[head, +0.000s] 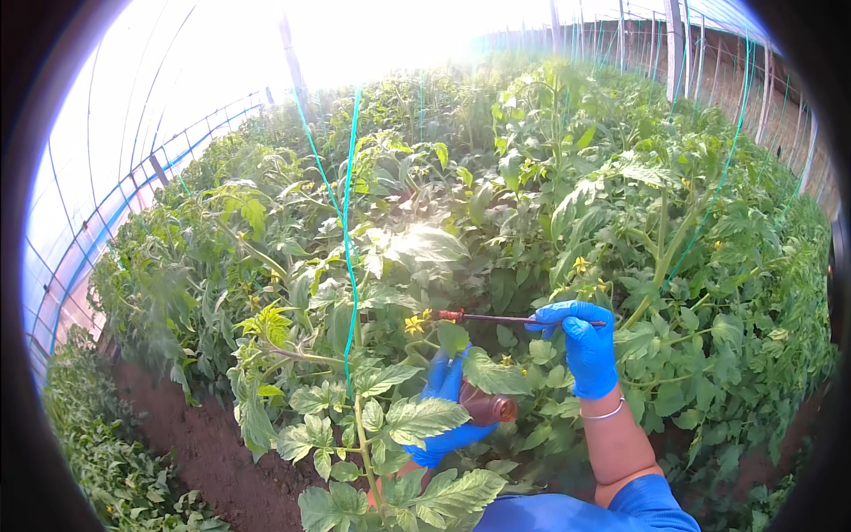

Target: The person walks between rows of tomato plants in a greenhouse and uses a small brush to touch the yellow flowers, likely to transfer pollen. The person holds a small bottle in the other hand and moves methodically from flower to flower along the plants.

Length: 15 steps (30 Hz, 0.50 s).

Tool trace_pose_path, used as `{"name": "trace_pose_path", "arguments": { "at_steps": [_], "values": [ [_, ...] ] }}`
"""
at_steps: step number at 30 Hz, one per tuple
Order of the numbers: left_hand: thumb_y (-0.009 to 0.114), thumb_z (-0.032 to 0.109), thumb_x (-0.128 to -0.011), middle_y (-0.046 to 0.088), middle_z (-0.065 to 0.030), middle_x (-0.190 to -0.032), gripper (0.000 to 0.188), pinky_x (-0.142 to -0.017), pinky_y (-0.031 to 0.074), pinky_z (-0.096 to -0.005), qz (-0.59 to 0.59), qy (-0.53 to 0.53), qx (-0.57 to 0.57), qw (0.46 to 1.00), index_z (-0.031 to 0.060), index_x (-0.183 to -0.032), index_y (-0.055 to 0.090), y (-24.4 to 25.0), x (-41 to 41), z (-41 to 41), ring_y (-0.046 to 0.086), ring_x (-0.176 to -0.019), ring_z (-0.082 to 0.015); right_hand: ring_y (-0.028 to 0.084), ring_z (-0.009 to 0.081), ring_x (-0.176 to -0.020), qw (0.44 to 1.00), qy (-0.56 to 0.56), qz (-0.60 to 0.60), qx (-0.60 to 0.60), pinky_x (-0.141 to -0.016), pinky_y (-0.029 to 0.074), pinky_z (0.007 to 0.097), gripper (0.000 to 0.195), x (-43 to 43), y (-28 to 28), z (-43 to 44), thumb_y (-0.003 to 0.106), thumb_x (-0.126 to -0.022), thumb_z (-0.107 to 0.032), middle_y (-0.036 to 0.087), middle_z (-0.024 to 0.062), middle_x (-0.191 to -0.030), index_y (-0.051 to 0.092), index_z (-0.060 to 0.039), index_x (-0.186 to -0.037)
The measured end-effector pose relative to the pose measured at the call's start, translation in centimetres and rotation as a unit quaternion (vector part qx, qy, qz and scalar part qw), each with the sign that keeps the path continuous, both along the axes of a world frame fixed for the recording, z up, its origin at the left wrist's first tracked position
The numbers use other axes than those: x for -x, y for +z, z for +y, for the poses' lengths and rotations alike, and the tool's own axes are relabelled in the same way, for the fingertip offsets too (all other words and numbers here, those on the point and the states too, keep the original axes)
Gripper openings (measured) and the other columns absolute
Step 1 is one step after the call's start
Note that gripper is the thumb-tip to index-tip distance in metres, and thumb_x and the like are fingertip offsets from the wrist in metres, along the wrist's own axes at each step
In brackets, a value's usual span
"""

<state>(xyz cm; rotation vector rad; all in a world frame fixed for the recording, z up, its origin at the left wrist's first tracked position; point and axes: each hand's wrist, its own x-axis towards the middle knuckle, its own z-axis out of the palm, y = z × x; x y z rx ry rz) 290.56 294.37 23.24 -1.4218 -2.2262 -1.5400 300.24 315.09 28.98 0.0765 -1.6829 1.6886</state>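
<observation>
My right hand, in a blue glove, pinches a thin dark rod held level. The rod's far end carries a reddish tip, close beside a yellow tomato flower; whether they touch I cannot tell. Lower down, my left hand, gloved in blue too, holds a reddish-brown translucent bottle with its open mouth tilted to the right. Tomato leaves hide part of that hand and of the bottle. A leafy tomato stem rises in front of my left wrist.
Green twine runs up from the near stem. Dense tomato plants with more yellow flowers surround both hands. Bare soil shows at lower left. Support posts stand at the right, and a film wall on a metal frame curves along the left.
</observation>
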Motion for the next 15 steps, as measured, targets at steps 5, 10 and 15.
{"name": "trace_pose_path", "arguments": {
  "at_steps": [5,10,15],
  "values": [
    [0.084,0.034,-0.067,0.053,-0.0128,-0.129,0.075,-0.103,0.041,-0.0457,0.014,-0.040,-0.017,0.999,0.0078,-0.131,0.053,1.0,-0.8,0.5,0.052,-0.118,-0.0339,0.070,0.0269,-0.081,1.000,0.020,0.014,0.019,-0.072,0.054,0.0342,0.037,0.2,-1.5,-0.4,0.067,-0.085,-0.029,0.072,0.0188,-0.092,0.071,0.0061,-0.095],
    [0.082,0.033,-0.074,0.057,-0.0122,-0.117,0.072,-0.090,0.049,-0.0392,0.137,-0.061,0.062,0.987,0.0033,-0.130,0.048,0.2,-0.2,0.6,0.059,-0.106,-0.0265,0.071,0.0267,-0.083,0.999,0.045,-0.009,0.007,-0.072,0.054,0.0343,0.037,0.4,-2.2,0.0,0.066,-0.086,-0.030,0.072,0.0189,-0.092,0.072,0.0053,-0.095],
    [0.074,0.035,-0.076,0.061,-0.0056,-0.123,0.046,-0.105,0.034,-0.0470,-0.007,-0.084,0.061,0.995,0.0187,-0.118,0.065,0.8,-0.7,0.4,0.052,-0.121,-0.0267,0.071,0.0258,-0.083,0.999,0.034,0.013,0.010,-0.074,0.054,0.0342,0.038,1.2,-2.8,-0.5,0.067,-0.086,-0.032,0.072,0.0183,-0.092,0.072,0.0050,-0.096]
  ]
}}
